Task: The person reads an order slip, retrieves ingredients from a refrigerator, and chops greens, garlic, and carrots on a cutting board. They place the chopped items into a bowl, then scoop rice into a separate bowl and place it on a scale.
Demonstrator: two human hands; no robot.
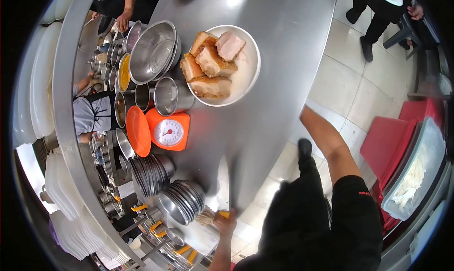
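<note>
My left hand (pixel 225 223) is at the lower middle, its fingers closed round the yellow handle of a knife (pixel 223 188). The knife's broad blade points away from me over the steel counter (pixel 265 129). Beside this hand lies a crumpled pale cloth (pixel 205 217). My right forearm (pixel 326 134) reaches to the counter's edge, and the hand beyond it is hidden. Farther up the counter stands a white bowl (pixel 248 84) with several thick blocks of browned, skin-on meat (pixel 213 63), probably pork belly.
An orange dial scale (pixel 169 131) stands near stacked metal bowls (pixel 182 200), steel pots (pixel 172 96) and a colander (pixel 153 53). White plates (pixel 61 186) line the left shelf. Red bins (pixel 390 143) and a translucent tub (pixel 416 172) are at right. Other people stand across the counter and upper right.
</note>
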